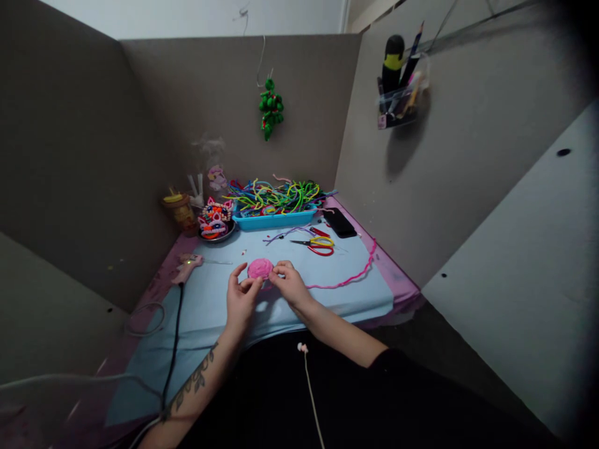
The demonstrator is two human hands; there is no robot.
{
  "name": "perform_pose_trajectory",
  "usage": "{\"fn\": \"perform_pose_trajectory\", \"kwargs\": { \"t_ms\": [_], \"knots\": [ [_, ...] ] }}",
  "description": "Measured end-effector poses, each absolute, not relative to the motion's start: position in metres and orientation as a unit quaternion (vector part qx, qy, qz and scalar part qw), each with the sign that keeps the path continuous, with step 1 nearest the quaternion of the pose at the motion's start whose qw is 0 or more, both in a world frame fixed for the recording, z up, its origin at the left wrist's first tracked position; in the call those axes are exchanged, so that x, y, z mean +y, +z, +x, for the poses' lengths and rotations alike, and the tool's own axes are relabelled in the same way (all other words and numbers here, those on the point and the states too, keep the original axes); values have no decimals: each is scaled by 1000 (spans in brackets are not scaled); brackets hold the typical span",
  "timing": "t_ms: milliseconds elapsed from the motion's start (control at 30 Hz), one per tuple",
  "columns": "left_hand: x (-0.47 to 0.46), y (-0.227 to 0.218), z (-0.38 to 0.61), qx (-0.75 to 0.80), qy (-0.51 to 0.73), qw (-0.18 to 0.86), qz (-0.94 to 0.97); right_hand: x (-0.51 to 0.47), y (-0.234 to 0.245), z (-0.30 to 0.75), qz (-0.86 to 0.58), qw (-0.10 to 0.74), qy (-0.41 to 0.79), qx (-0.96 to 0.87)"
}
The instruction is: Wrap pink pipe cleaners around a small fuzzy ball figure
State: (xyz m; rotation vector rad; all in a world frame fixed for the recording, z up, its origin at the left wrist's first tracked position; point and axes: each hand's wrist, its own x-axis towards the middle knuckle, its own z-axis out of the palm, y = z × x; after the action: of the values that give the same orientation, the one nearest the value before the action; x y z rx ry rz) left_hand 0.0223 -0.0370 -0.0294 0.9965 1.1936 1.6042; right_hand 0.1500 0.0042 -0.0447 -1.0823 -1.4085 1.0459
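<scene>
A round pink coil of fuzzy pipe cleaner (260, 269) is held up between both my hands, over the front of the blue cloth. My left hand (241, 293) pinches its lower left edge with thumb and finger. At its right edge, my right hand (287, 284) grips it between thumb and fingertips. From beside my right hand a long pink pipe cleaner strand (341, 285) trails right and curves up along the table. Whether this strand joins the coil is hidden by my fingers.
Behind my hands lie scissors (318, 243), a black phone (340, 222) and a blue tray (276, 220) heaped with colourful pipe cleaners. A pink glue gun (188, 267) with a black cord lies left, near a bowl (224, 235) of beaded pieces. Partition walls (234, 112) enclose the table.
</scene>
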Motion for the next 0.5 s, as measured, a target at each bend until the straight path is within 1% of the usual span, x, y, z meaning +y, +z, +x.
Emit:
{"fn": "perform_pose_trajectory", "kwargs": {
  "t_ms": [400,500],
  "knots": [
    [-40,-25,23,519,604,418,438,6,-48,147,-436,515,471,-568],
    [-40,-25,24,521,597,415,447,6,-50,144,-420,524,501,-546]
  ]
}}
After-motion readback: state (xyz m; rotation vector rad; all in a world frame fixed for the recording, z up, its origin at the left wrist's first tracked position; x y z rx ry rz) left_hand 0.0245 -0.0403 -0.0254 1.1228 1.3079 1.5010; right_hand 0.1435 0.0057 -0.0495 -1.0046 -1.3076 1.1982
